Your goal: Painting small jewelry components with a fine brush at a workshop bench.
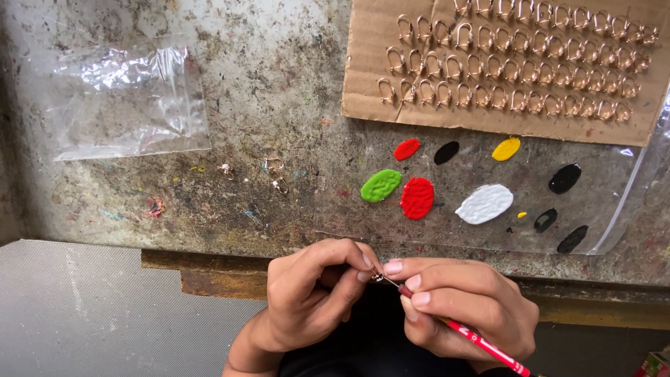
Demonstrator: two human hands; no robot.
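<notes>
Red brush [481, 345] gripped in right hand [464, 304], handle cut off below, left hand [314, 290] pinching a tiny metal piece [377, 277] mostly hidden by fingertips, at the bench [265, 105] edge, paint blobs [417, 197] beyond.

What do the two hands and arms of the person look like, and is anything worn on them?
Both the left hand and the right hand are bare: no gloves, rings or sleeves show. The fingernails are short and unpainted. Both wrists are bare too.
</notes>
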